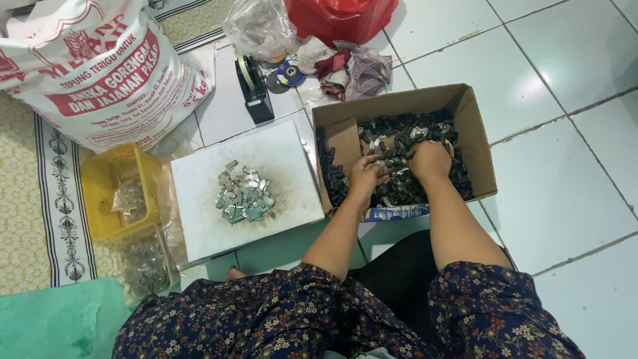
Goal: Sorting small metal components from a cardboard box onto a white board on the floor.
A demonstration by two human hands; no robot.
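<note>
Head view: both hands are buried in a cardboard box (475,143) of small black parts (399,159) on the tiled floor. The left hand (367,174) and right hand (430,161) curl into the pile, parts directly beneath; whether either actually grips any, I cannot tell. A white board (279,166) with metal clips (244,196) lies left.

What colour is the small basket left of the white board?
Yellow basket, seen best in the head view.

One cardboard box (472,143) holds black parts (399,189), too many to count. Two hands: left hand (367,174) and right hand (430,161). One white board (286,199), one pile of metal pieces (244,196), one yellow basket (100,199), one sack (100,73), one tape dispenser (254,90), one red bag (342,18).
</note>
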